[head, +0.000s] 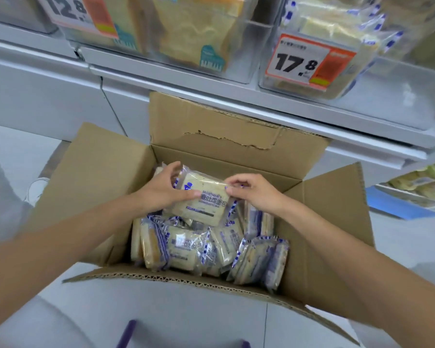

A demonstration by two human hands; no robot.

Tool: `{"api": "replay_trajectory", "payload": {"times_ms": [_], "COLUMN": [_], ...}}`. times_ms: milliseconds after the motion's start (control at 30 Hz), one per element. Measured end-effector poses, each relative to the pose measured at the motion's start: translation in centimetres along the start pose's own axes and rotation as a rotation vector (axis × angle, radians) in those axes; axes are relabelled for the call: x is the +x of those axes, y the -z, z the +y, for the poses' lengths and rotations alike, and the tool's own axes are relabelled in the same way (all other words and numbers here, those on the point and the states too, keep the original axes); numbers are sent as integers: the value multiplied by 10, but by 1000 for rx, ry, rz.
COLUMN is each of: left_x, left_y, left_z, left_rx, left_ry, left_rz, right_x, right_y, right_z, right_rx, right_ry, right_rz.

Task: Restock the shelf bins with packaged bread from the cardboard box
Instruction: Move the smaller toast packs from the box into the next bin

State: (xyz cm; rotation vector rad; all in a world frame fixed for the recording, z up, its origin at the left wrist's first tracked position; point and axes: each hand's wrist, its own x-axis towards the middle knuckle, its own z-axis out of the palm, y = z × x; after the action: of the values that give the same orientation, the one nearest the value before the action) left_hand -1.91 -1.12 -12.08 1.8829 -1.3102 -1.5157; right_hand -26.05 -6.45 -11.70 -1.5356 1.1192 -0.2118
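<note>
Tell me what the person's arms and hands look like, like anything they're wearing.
No gloves, rings or watch show on the left hand or right hand. The left forearm and right forearm are bare, with no sleeve in view.

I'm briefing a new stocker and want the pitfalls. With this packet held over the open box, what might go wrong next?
1. The left hand and right hand hold the bread packet by its slick wrapper; it may slip back into the cardboard box.
2. Matching blue-striped packs sit in the 17.8 bin; the neighbouring bin holds different bread, so misplacing is possible.
3. The 17.8 bin looks piled high; more could spill.
</note>
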Motion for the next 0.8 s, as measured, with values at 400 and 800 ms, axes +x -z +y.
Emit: {"api": "replay_trajectory", "payload": {"times_ms": [400, 800], "left_x": [-11, -10], "left_y": [3, -1], "left_z": [-21, -5], "left_rx": [-193, -223], "left_ry": [61, -4], "left_rz": [31, 2], "right_x": [-37, -13], "right_y": [-6, 9], "right_z": [94, -15], "right_rx": [-720, -17], "right_ry": [-346, 49], "right_rz": [-406, 26]}}
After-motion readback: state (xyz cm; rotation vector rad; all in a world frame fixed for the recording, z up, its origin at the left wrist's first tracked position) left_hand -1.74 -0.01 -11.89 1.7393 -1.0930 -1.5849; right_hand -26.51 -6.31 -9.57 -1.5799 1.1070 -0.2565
